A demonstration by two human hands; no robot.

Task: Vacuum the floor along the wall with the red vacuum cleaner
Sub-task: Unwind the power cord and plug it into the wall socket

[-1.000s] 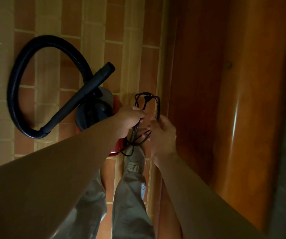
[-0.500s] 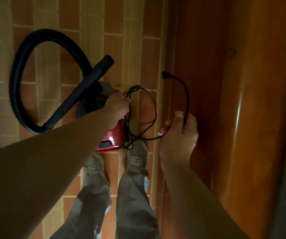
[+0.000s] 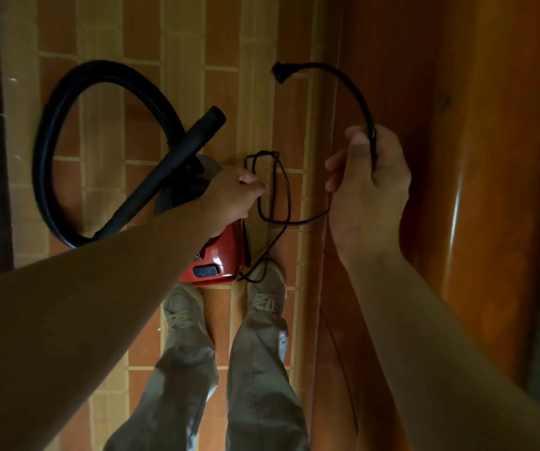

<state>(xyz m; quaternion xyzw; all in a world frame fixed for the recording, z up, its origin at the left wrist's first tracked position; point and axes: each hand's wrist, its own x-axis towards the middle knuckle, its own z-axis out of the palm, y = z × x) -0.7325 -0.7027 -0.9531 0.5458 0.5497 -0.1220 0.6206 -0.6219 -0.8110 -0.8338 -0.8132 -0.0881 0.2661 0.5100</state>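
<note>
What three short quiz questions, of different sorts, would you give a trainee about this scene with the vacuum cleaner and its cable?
1. True or false: the plug is enclosed in the right hand.
2. What does the right hand grip? A: a broom. B: the cable. C: a cloth.
3. Which hand holds the cable loops next to the red vacuum cleaner?

Key:
1. False; the plug hangs free at the cable's end.
2. B.
3. The left hand.
</note>
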